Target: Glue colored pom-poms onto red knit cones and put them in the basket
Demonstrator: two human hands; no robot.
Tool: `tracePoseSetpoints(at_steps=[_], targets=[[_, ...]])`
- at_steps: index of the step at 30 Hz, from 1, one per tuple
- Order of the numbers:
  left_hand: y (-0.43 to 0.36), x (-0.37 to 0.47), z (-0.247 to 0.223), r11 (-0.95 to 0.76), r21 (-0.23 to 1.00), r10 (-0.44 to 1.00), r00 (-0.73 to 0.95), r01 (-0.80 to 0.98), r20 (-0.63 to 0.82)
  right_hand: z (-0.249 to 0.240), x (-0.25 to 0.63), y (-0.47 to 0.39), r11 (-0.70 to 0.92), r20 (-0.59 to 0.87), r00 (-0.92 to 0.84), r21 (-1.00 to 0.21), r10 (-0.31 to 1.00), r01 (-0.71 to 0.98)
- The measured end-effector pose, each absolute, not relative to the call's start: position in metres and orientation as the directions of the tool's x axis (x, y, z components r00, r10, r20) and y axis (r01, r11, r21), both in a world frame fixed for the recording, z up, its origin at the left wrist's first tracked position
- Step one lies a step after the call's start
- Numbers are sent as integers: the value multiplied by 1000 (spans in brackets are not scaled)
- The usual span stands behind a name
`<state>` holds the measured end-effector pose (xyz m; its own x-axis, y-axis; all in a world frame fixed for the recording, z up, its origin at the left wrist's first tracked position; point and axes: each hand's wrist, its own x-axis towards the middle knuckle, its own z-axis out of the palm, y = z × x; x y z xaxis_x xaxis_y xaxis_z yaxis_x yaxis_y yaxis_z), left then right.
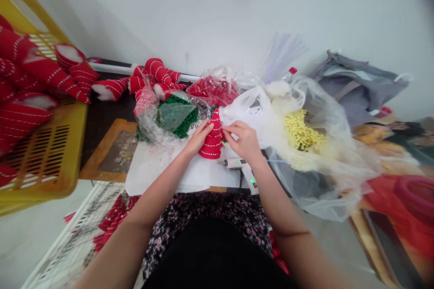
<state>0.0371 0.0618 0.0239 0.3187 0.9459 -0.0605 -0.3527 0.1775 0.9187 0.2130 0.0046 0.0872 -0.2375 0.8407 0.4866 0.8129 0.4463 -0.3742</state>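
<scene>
A small red cone-shaped hat [213,140] with white stitched lines stands point up over the white paper [152,167]. My left hand [200,135] is closed on its left side, thumb over the front. At its right edge my right hand [242,137] is pinched, thumb and fingertips together; whatever is between them is too small to make out. Just below that hand lies a glue gun [235,163], its nozzle toward the left and a green light on its handle. Bags of green pieces [178,115] and red pieces [213,91] lie behind the hat.
At the left a yellow basket [44,162] holds several stuffed red striped cones [61,72]. To the right, a clear plastic bag [339,162] contains yellow pieces [303,131]. A grey bag [359,86] rests by the wall, and a white crate [64,239] with red items is at lower left.
</scene>
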Motion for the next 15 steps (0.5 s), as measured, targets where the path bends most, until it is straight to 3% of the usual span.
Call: tracePoseSetpoints(at_steps=[2,4,8,15], targets=[[64,35,25,254,874,943,308,-414,-128,88,226,7,322,402,-154,-394,903,861],[66,32,28,309,825,938,296,-473,-181,86,234,11,225,216,-154,-357,964,907],[71,27,32,391,752,915,313,-531,-254,72,230,15,220,-91,-257,-296,962,929],[72,29,30,402,727,914,284,-556,-289,56,219,20,224,-120,-268,-291,956,930]])
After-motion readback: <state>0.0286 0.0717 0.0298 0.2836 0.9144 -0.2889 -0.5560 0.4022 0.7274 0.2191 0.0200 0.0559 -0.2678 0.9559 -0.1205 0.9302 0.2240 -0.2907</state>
